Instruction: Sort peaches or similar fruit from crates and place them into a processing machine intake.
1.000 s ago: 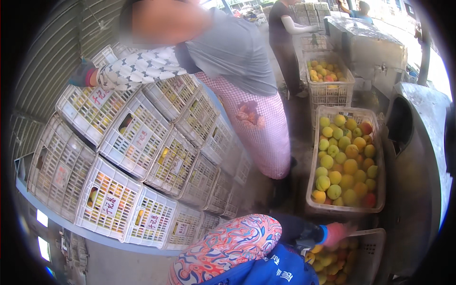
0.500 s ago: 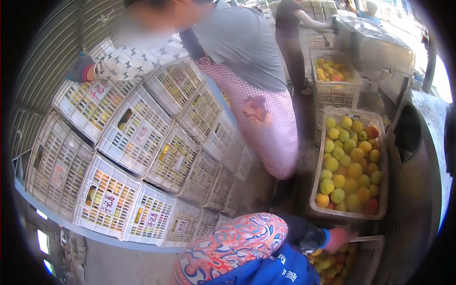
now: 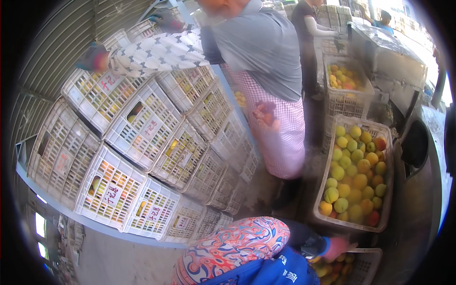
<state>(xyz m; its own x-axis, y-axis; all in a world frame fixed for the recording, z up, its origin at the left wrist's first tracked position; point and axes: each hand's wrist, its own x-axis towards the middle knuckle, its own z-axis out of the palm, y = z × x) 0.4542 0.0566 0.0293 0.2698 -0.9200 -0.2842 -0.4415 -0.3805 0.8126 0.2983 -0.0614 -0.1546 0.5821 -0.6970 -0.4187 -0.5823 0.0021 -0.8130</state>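
Note:
Stretching rightward from the lower edge, my left arm has a swirl-patterned upper sleeve (image 3: 237,244) and a dark lower sleeve ending in a blue cuff. My left hand (image 3: 336,248), in a pink glove, is over the left end of a crate's upper rim (image 3: 368,251). Blur hides whether its fingers curl round that rim. Beneath the hand, round yellow, green and reddish fruit (image 3: 335,270) lies in the crate. Blue cloth (image 3: 280,273) with white lettering covers my front. My right hand is out of view.
A fuller fruit crate (image 3: 320,211) stands just beyond, with stacked crates (image 3: 351,102) farther back. Left, tiers of filled pale crates (image 3: 114,190) stand on a blue frame. A co-worker in a checked apron (image 3: 287,147) reaches over them with gloved hands. Metal machinery (image 3: 389,57) lines the right.
The view has shifted, so most things appear lower and farther right. The co-worker's second gloved hand has come into sight above the crates. My left hand stays over the same crate's rim.

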